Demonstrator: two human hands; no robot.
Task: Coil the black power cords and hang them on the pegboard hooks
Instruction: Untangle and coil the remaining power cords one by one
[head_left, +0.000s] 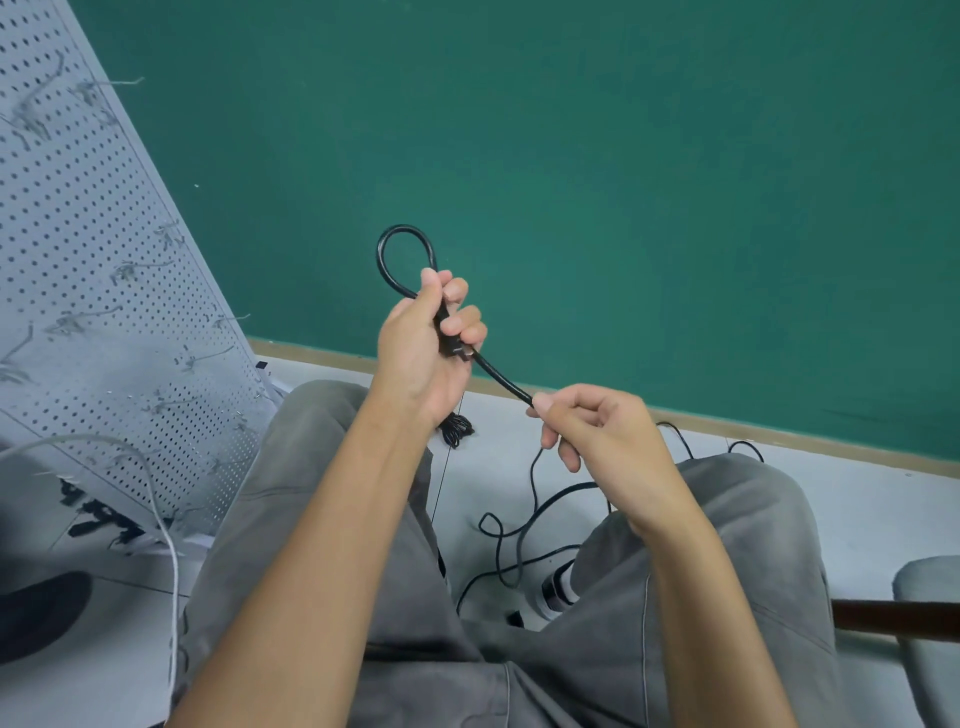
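My left hand (426, 343) grips a black power cord (400, 234) in front of me, with a small loop of it standing up above my fist. From under my fingers the cord runs down to the right, where my right hand (592, 436) pinches it between thumb and forefinger. Below my right hand the cord's loose length (519, 530) trails in loops over the white floor between my knees. A white pegboard (104, 291) with several metal hooks (132, 270) leans at the left, apart from both hands.
A green wall (623, 182) fills the background, with a wooden baseboard along the floor. A bundled dark cord (457, 428) lies on the floor behind my left wrist. A white cable (161, 519) crosses the lower left. A chair arm (893, 616) shows at the right edge.
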